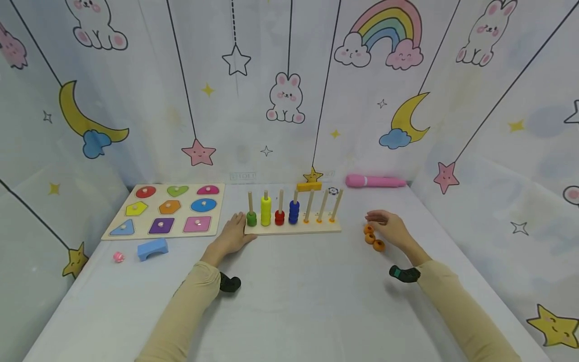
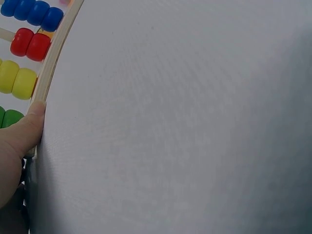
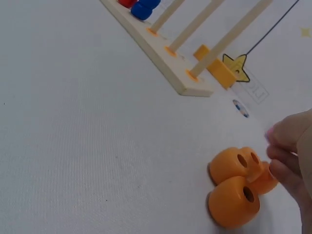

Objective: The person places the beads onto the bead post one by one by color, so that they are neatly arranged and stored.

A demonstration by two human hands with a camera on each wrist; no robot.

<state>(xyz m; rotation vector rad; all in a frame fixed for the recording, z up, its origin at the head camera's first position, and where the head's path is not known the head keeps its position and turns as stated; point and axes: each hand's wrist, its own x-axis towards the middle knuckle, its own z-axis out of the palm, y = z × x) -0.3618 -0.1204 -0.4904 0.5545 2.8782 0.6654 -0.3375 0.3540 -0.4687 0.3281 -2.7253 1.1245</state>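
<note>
A wooden bead-stacking board [image 1: 296, 230] carries upright pegs with green, yellow, red and blue beads; its three right-hand pegs hold none. My left hand [image 1: 231, 234] holds the board's left end, the thumb [image 2: 35, 119] along the front edge beside the green beads [image 2: 10, 118] and the other fingers toward the back. Several loose orange beads [image 3: 234, 202] lie clustered on the table to the right of the board. Over them is my right hand [image 1: 390, 229], fingers loosely bent and fingertips right at the cluster. Nothing shows between thumb and fingers there.
At the left lies a shape puzzle board [image 1: 181, 217], with a blue arch block [image 1: 153, 248] and a small pink-and-white ball [image 1: 118, 257] in front. Behind the pegs are a yellow block [image 1: 309, 186] and a small round disc [image 1: 333, 191]. A pink marker [image 1: 375, 181] lies by the back wall.
</note>
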